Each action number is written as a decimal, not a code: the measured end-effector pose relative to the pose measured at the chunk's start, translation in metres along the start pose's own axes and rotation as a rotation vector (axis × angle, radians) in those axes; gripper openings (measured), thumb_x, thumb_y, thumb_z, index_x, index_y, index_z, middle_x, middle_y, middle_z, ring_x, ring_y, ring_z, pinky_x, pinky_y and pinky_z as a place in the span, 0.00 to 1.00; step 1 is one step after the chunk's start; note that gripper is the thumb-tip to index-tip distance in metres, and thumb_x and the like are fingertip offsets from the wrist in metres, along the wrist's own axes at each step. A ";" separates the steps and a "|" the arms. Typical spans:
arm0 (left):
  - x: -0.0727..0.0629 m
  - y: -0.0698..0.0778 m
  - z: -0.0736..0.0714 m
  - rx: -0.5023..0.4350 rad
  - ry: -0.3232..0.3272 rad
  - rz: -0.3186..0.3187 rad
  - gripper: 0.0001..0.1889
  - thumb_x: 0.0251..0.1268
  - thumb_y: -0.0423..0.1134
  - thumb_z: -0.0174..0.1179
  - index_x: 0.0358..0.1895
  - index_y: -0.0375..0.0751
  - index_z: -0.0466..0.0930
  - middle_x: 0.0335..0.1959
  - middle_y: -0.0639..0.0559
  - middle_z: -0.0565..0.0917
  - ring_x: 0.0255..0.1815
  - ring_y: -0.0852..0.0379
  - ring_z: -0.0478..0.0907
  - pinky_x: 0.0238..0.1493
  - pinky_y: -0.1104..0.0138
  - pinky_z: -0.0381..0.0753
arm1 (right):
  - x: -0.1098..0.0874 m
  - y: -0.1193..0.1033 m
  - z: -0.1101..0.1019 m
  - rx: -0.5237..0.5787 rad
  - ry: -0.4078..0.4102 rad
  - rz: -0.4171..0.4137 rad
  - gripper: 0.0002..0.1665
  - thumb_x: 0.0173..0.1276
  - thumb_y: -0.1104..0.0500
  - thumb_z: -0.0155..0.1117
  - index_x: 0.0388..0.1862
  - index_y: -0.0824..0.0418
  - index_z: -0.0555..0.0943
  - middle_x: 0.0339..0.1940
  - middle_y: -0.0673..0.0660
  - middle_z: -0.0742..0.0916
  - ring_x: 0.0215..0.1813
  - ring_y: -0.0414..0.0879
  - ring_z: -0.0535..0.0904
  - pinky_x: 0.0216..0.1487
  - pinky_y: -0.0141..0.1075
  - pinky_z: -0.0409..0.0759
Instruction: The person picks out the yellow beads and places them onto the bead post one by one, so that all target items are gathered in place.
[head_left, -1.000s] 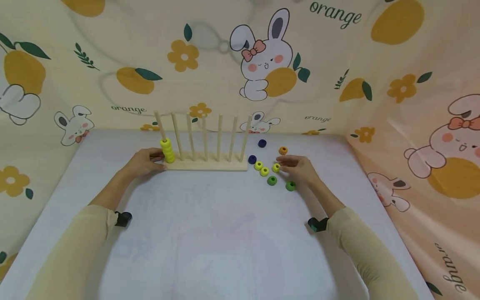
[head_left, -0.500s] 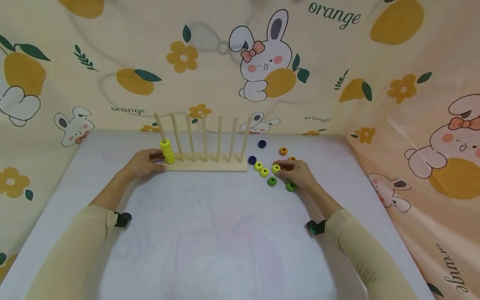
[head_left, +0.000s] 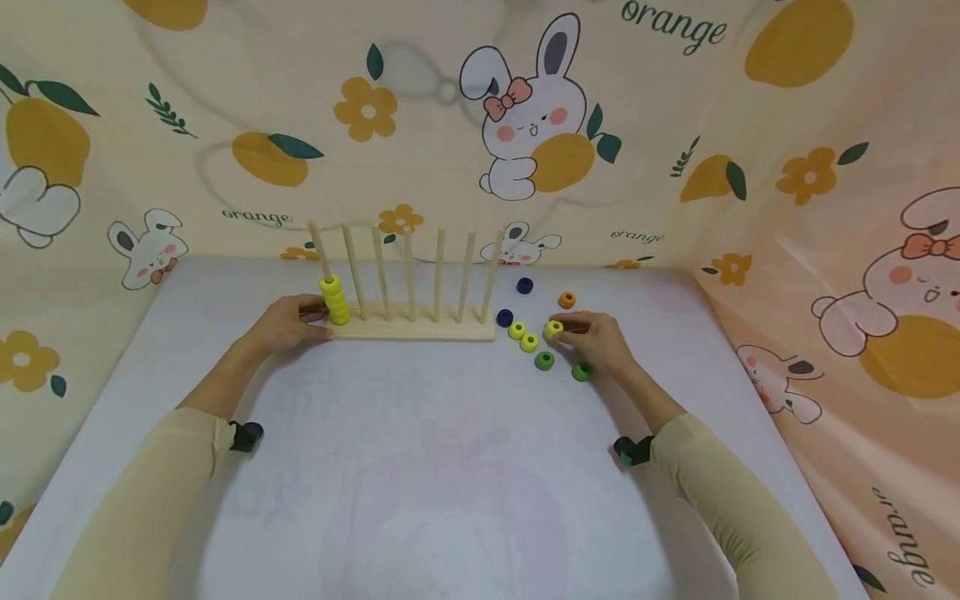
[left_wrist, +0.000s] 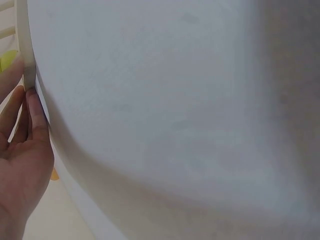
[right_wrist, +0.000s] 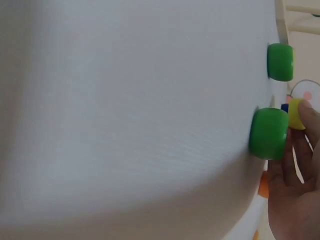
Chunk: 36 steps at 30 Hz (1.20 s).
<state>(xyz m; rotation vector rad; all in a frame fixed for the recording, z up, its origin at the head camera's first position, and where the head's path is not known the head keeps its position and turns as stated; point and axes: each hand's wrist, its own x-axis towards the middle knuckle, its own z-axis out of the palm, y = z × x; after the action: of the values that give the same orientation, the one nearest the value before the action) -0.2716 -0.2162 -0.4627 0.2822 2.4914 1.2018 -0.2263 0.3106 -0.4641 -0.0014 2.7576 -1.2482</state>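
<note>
A wooden peg rack with a row of upright pegs stands toward the back of the table. Yellow beads are stacked on its leftmost peg. My left hand holds the left end of the rack's base, as the left wrist view also shows with the fingers right at the board's end. My right hand pinches a yellow bead between thumb and fingertips, close over the table. In the right wrist view this bead appears beyond a green bead.
Two loose yellow beads lie left of my right hand. Green beads are in front of it. Dark blue beads lie by the rack's right end, orange beads behind the hand. A printed cloth hangs at the back.
My right hand has come down to the yellow bead, pinched it and raised it slightly. The left hand keeps its place at the rack.
</note>
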 end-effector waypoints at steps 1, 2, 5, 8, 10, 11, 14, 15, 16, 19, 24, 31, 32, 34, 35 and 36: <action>0.000 0.000 0.000 -0.002 0.000 0.002 0.37 0.62 0.31 0.68 0.71 0.23 0.61 0.69 0.28 0.68 0.70 0.35 0.67 0.72 0.50 0.65 | 0.000 -0.002 -0.001 0.002 0.006 0.000 0.21 0.64 0.52 0.73 0.56 0.52 0.86 0.53 0.54 0.86 0.50 0.48 0.81 0.51 0.40 0.79; 0.000 -0.001 -0.001 -0.003 -0.002 0.006 0.37 0.62 0.32 0.69 0.71 0.23 0.61 0.69 0.28 0.68 0.70 0.35 0.66 0.72 0.50 0.65 | 0.000 -0.004 -0.003 0.007 0.011 0.000 0.21 0.64 0.52 0.73 0.56 0.52 0.85 0.55 0.54 0.86 0.50 0.48 0.82 0.51 0.40 0.79; 0.001 -0.001 -0.002 -0.013 0.000 0.010 0.37 0.62 0.32 0.69 0.71 0.23 0.61 0.70 0.28 0.68 0.70 0.35 0.67 0.72 0.50 0.66 | 0.000 -0.013 -0.007 0.030 0.021 0.001 0.22 0.64 0.52 0.73 0.57 0.52 0.85 0.57 0.55 0.86 0.51 0.49 0.83 0.52 0.41 0.79; 0.001 -0.002 -0.002 -0.014 0.003 0.020 0.38 0.61 0.32 0.69 0.71 0.23 0.61 0.69 0.28 0.68 0.69 0.35 0.67 0.71 0.50 0.68 | 0.000 -0.020 -0.010 0.046 0.037 -0.023 0.22 0.64 0.54 0.73 0.57 0.54 0.85 0.57 0.56 0.85 0.51 0.50 0.83 0.52 0.41 0.80; 0.001 -0.002 -0.002 -0.005 0.012 0.020 0.37 0.61 0.32 0.70 0.71 0.24 0.62 0.69 0.29 0.69 0.69 0.36 0.68 0.71 0.50 0.68 | 0.001 -0.023 -0.012 0.051 0.051 -0.053 0.22 0.65 0.55 0.73 0.58 0.55 0.84 0.57 0.57 0.86 0.52 0.51 0.83 0.51 0.38 0.81; 0.001 -0.002 -0.002 -0.003 0.011 0.022 0.38 0.61 0.32 0.70 0.71 0.23 0.62 0.69 0.29 0.69 0.69 0.35 0.68 0.71 0.50 0.68 | 0.001 -0.024 -0.013 0.052 0.059 -0.068 0.21 0.65 0.55 0.73 0.57 0.56 0.84 0.56 0.57 0.86 0.51 0.51 0.84 0.50 0.37 0.82; 0.001 -0.001 -0.002 -0.004 0.009 0.020 0.38 0.61 0.33 0.70 0.71 0.24 0.62 0.69 0.29 0.69 0.69 0.35 0.68 0.71 0.50 0.67 | 0.003 -0.028 -0.016 0.054 0.078 -0.103 0.21 0.65 0.56 0.72 0.57 0.56 0.84 0.53 0.57 0.87 0.51 0.51 0.84 0.47 0.32 0.81; 0.001 -0.001 -0.002 -0.004 0.007 0.017 0.37 0.61 0.33 0.70 0.71 0.24 0.62 0.69 0.30 0.69 0.69 0.36 0.68 0.71 0.50 0.67 | 0.003 -0.030 -0.017 0.058 0.085 -0.108 0.21 0.65 0.55 0.73 0.57 0.56 0.84 0.52 0.57 0.87 0.50 0.51 0.84 0.46 0.30 0.81; 0.002 -0.001 -0.002 -0.007 0.000 0.019 0.37 0.62 0.32 0.69 0.71 0.24 0.62 0.69 0.29 0.68 0.69 0.36 0.67 0.72 0.50 0.66 | 0.004 -0.031 -0.018 0.058 0.087 -0.112 0.22 0.65 0.55 0.72 0.58 0.55 0.84 0.51 0.57 0.88 0.50 0.51 0.84 0.45 0.30 0.81; 0.003 -0.001 -0.002 -0.004 -0.006 0.016 0.37 0.62 0.33 0.69 0.71 0.24 0.61 0.70 0.29 0.68 0.70 0.36 0.67 0.72 0.50 0.66 | 0.006 -0.038 -0.021 0.077 0.107 -0.112 0.24 0.65 0.53 0.73 0.59 0.54 0.83 0.50 0.56 0.87 0.49 0.50 0.83 0.41 0.32 0.83; 0.003 0.001 -0.004 0.002 -0.009 0.011 0.38 0.62 0.33 0.69 0.72 0.25 0.61 0.70 0.30 0.67 0.70 0.36 0.66 0.72 0.51 0.65 | 0.011 -0.050 -0.025 0.113 0.130 -0.118 0.24 0.63 0.49 0.74 0.57 0.53 0.84 0.48 0.54 0.88 0.47 0.46 0.83 0.42 0.36 0.85; 0.004 0.000 -0.005 -0.002 -0.012 0.013 0.38 0.62 0.33 0.69 0.72 0.24 0.60 0.71 0.29 0.67 0.71 0.36 0.66 0.72 0.50 0.65 | 0.019 -0.073 -0.031 0.136 0.143 -0.196 0.23 0.62 0.50 0.75 0.55 0.54 0.85 0.45 0.54 0.88 0.44 0.48 0.84 0.41 0.30 0.84; 0.003 0.001 -0.004 -0.003 -0.013 0.011 0.38 0.62 0.33 0.69 0.72 0.24 0.60 0.71 0.29 0.67 0.71 0.36 0.66 0.72 0.51 0.65 | 0.020 -0.076 -0.031 0.136 0.141 -0.204 0.23 0.62 0.50 0.75 0.56 0.54 0.85 0.45 0.54 0.87 0.44 0.48 0.84 0.40 0.29 0.84; 0.002 0.001 -0.004 0.000 -0.015 0.005 0.38 0.62 0.33 0.69 0.72 0.24 0.60 0.71 0.30 0.66 0.71 0.36 0.66 0.72 0.51 0.65 | 0.022 -0.083 -0.033 0.129 0.136 -0.216 0.23 0.63 0.50 0.74 0.56 0.55 0.85 0.45 0.54 0.87 0.43 0.47 0.83 0.41 0.29 0.84; 0.002 0.001 -0.003 0.000 -0.016 0.002 0.38 0.62 0.33 0.69 0.72 0.24 0.60 0.71 0.30 0.66 0.71 0.36 0.66 0.73 0.51 0.65 | 0.023 -0.087 -0.034 0.131 0.133 -0.225 0.24 0.63 0.50 0.74 0.56 0.55 0.85 0.45 0.54 0.87 0.43 0.47 0.83 0.41 0.29 0.84; 0.002 0.001 -0.003 -0.001 -0.017 -0.001 0.38 0.62 0.34 0.69 0.72 0.24 0.60 0.71 0.30 0.66 0.71 0.36 0.66 0.73 0.51 0.65 | 0.023 -0.090 -0.034 0.129 0.130 -0.233 0.23 0.63 0.51 0.74 0.56 0.55 0.85 0.46 0.54 0.87 0.43 0.47 0.83 0.41 0.29 0.84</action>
<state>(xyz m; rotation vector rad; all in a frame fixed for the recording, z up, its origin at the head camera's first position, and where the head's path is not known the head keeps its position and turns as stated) -0.2742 -0.2173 -0.4610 0.2892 2.4763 1.1951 -0.2571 0.2758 -0.3765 -0.2448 2.8457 -1.5337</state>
